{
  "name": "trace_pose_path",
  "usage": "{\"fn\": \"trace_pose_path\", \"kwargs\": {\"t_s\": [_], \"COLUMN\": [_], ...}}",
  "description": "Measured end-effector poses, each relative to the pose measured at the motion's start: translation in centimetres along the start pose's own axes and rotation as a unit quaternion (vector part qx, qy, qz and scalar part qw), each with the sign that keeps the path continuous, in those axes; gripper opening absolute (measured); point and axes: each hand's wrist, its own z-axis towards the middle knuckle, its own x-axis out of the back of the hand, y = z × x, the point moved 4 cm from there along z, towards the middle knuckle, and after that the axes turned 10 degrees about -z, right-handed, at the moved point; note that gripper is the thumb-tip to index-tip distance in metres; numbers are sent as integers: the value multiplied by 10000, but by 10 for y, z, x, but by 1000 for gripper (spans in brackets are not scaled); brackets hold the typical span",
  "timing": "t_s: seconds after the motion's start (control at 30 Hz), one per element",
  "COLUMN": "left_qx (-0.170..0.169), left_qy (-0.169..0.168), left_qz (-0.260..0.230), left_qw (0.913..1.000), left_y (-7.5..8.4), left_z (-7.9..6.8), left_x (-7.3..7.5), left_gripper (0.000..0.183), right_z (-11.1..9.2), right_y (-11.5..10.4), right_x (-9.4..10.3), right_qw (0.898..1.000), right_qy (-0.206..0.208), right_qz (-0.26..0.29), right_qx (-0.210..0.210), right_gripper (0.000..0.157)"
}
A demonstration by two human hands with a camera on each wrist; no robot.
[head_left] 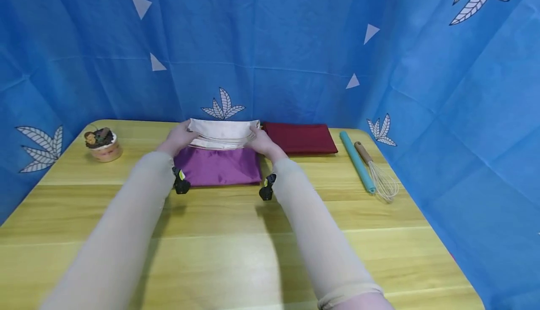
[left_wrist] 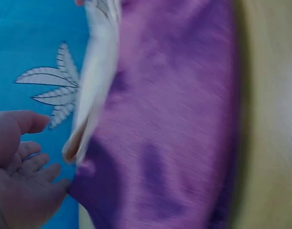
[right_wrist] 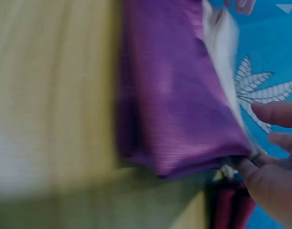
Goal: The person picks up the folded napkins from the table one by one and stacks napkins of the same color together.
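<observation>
A folded purple satiny cloth [head_left: 219, 167] lies near the back of the table, with a folded white cloth [head_left: 221, 131] on its far part. My left hand [head_left: 178, 139] is at the left end of the white cloth. The left wrist view shows that hand's thumb apart from its bent, loose fingers, which are beside the purple cloth's corner. At the other end is my right hand [head_left: 262, 143]. In the right wrist view its thumb [right_wrist: 274, 113] stands away from the cloth, while the lower fingers touch the purple cloth's corner and are partly hidden there.
Right of the purple cloth lies a folded dark red cloth [head_left: 299, 139]. Further right are a teal rolling pin-like rod [head_left: 357, 162] and a whisk [head_left: 379, 174]. A decorated dessert cup [head_left: 103, 145] stands at the back left. A blue patterned curtain [head_left: 287, 42] hangs behind the table.
</observation>
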Motion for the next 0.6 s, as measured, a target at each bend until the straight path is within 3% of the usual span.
{"fn": "trace_pose_path", "kwargs": {"t_s": [0.03, 0.1, 0.23, 0.37, 0.47, 0.6], "left_qx": [-9, -235, -1025, -1678, -1880, -1835], "left_qy": [-63, -20, 175, 146, 101, 59], "left_qz": [165, 555, 900, 888, 755, 622], "left_qw": [9998, 9982, 9905, 9817, 9792, 9810], "left_y": [-4, -9, -3, 10, 15, 12], "left_z": [-1, -2, -12, -36, -60, -89], "left_x": [-3, -6, -11, -15, -13, -5], "left_gripper": [67, 65, 60, 57, 56, 55], "right_z": [6, 4, -40, -77, -102, -145], "right_y": [10, 11, -21, -32, -34, -38], "right_x": [-8, -14, 2, 20, 29, 47], "right_qw": [9997, 9993, 9969, 9925, 9863, 9788], "right_qy": [-3, -219, -234, -359, -415, -346], "right_qz": [-121, -297, -747, -1074, -1327, -1696], "right_qx": [191, 80, 102, 463, 889, 1099], "right_gripper": [84, 84, 77, 73, 69, 63]}}
